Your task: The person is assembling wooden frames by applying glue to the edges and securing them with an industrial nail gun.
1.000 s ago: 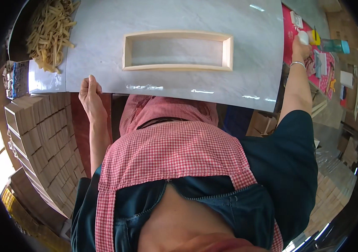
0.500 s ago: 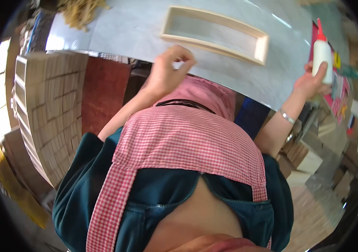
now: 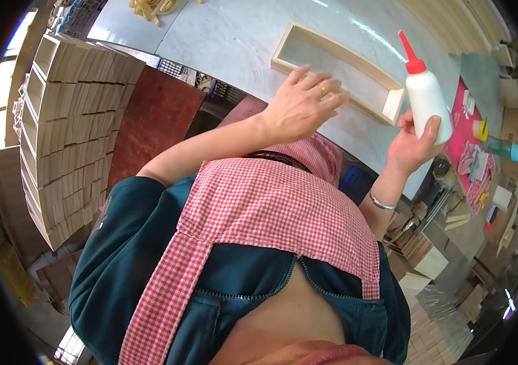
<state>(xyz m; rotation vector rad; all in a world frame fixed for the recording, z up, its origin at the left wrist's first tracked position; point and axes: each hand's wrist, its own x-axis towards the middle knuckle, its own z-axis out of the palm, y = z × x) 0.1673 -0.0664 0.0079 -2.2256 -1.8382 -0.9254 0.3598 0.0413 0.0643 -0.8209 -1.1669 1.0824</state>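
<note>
In my right hand [image 3: 416, 143] is a white squeeze bottle [image 3: 429, 103] with a red cap and a long red nozzle that points up. My fingers wrap round its lower part, at the right of the table. A long, narrow frame of pale wood [image 3: 386, 108] lies on the table, just beyond my hands. My left hand [image 3: 304, 103] hovers by the near side of this frame, fingers stretched and apart, holding nothing. It covers part of the frame's near edge. A gold-coloured ring shows on one finger.
The table [image 3: 222, 36] has a pale marbled top. Tan strips [image 3: 152, 9] lie at its far left, and long wooden pieces [image 3: 453, 24] are at the far right. Stacked wooden frames [image 3: 82, 121] rise at my left. A pink cloth [image 3: 459, 143] and a teal-lidded container [image 3: 502, 148] are at right.
My right hand has brought the bottle inward, to the left, nearer the wooden frame. My left hand has moved right and its curled fingers have spread. The whole view has shifted and turned somewhat.
</note>
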